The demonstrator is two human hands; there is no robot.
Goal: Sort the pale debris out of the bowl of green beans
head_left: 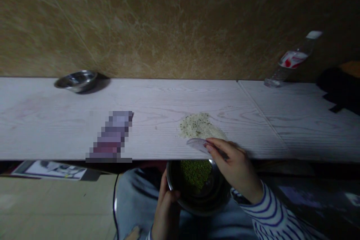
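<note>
My left hand [167, 202] is closed on the rim of a metal bowl [194, 206], which sits over my lap just below the table's front edge. Small green beans [195, 174], like mung beans, lie in the bowl. Between the thumb and fingers of my right hand [233, 161] is a thin, see-through round plastic piece [197, 144], perhaps a lid. It is held low at the near side of a pile of white grains [198, 125] that looks like rice with dark green beans scattered through it. Whether the piece touches the tabletop, I cannot tell.
A second metal bowl [77, 81] stands at the back left of the white wooden table [157, 101]. A blurred-out flat object [112, 135] lies left of centre. At the back right are a plastic bottle [292, 60] and a dark cloth-like item [341, 86].
</note>
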